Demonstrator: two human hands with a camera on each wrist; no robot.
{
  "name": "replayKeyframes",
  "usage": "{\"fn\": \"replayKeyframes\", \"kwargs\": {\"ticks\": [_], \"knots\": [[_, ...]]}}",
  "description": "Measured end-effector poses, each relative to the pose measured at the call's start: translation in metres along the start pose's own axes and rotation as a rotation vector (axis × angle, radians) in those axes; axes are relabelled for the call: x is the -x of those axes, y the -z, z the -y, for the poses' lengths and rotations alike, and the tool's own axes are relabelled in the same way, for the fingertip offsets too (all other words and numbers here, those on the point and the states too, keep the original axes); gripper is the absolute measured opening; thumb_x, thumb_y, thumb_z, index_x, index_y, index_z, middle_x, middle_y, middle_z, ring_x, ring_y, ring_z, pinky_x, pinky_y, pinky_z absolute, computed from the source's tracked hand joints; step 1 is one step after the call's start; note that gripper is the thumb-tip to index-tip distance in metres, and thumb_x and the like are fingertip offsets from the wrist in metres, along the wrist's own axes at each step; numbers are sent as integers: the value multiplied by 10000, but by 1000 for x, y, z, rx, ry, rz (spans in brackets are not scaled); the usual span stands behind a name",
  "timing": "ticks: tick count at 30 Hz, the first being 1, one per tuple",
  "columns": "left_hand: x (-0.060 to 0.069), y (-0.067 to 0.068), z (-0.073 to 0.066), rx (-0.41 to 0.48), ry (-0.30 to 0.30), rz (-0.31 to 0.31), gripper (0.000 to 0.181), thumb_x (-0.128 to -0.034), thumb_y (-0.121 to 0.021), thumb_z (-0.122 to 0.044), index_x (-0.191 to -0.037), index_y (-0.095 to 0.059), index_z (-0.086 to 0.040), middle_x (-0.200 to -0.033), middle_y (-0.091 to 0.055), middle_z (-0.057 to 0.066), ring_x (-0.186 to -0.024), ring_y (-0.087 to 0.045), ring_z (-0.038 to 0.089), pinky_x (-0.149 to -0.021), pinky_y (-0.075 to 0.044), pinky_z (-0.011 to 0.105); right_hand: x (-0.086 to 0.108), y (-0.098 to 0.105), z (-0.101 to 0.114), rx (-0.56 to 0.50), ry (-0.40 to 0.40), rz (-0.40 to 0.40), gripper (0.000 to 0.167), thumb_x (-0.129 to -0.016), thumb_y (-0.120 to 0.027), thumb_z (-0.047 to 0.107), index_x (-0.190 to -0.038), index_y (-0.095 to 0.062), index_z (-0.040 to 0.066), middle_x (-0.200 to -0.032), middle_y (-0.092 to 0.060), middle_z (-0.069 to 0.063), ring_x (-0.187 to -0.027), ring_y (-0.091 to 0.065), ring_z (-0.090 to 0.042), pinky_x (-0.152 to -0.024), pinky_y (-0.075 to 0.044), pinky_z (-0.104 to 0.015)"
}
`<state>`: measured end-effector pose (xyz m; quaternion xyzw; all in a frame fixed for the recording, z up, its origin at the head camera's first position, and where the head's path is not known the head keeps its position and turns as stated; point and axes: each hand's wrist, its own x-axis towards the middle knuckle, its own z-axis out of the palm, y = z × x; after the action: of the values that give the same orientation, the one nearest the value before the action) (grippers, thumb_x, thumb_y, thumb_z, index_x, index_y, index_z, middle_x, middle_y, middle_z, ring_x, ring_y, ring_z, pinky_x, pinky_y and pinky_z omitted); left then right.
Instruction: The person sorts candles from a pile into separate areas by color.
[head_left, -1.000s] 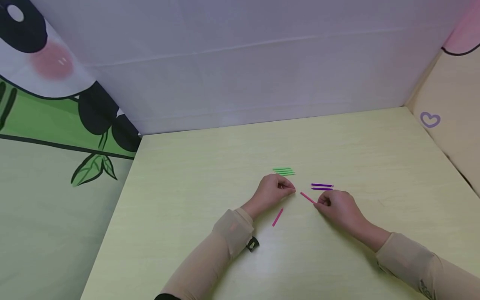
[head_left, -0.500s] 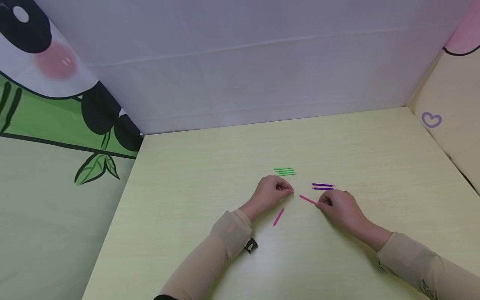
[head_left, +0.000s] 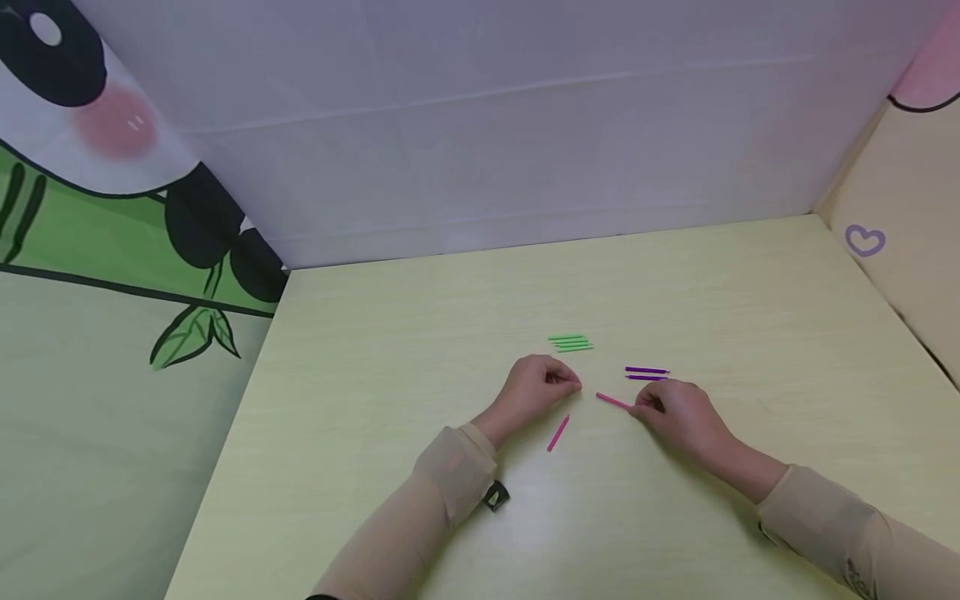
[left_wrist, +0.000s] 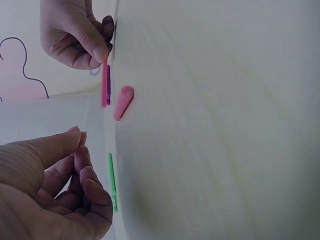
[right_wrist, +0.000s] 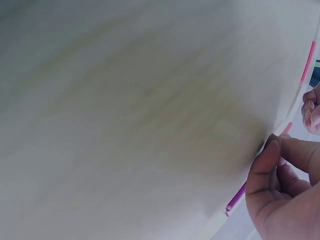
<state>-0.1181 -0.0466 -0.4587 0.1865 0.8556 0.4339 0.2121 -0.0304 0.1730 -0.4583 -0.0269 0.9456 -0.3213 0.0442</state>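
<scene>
Thin pink, purple and green sticks that look like birthday candles lie on the table. My right hand [head_left: 678, 421] pinches one end of a pink candle [head_left: 612, 401] between thumb and fingertips, just in front of two purple candles [head_left: 647, 369]. In the left wrist view, that pink candle [left_wrist: 104, 86] points away from the right fingers. My left hand [head_left: 531, 390] hovers left of its free end, fingers curled and thumb tip against fingertip, with nothing visible between them. A second pink candle [head_left: 558, 433] lies slanted in front of the left hand.
Behind the left hand, several green candles [head_left: 572, 342] lie side by side. A pale wooden table [head_left: 420, 325] meets a white back panel [head_left: 487, 167], with printed panels at both sides. A small black tag [head_left: 496, 497] hangs by the left cuff.
My left hand has drawn back a little to the left and nearer me, away from the pinched candle. That candle has turned to lie flatter across the view; the right hand hardly moves.
</scene>
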Motion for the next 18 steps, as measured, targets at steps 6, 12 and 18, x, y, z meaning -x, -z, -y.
{"fn": "replayKeyframes", "kwargs": {"ticks": [6,12,18], "knots": [[4,3,3,5,-20,-17,45,-869,-749,-162,-897,-771,-134,-813,-667,-90,-765,-564,90,-693,-487,215,1,-2,1,-22,36,24,47,-843,-750,86,-812,-714,81,-679,-585,57,-652,-483,-125,-613,-422,-278],[6,5,4,13,-22,-26,44,-861,-756,-161,-887,-771,-129,-808,-668,-84,-752,-556,86,-676,-483,212,3,-4,2,-13,94,43,66,-835,-762,98,-804,-704,107,-686,-570,76,-649,-485,-110,-611,-438,-266],[7,5,7,13,-20,-33,41,-858,-760,-164,-878,-772,-130,-805,-667,-84,-741,-551,82,-666,-475,212,4,-7,4,-19,143,51,68,-828,-770,103,-806,-706,108,-700,-574,86,-660,-490,-98,-611,-452,-259]]}}
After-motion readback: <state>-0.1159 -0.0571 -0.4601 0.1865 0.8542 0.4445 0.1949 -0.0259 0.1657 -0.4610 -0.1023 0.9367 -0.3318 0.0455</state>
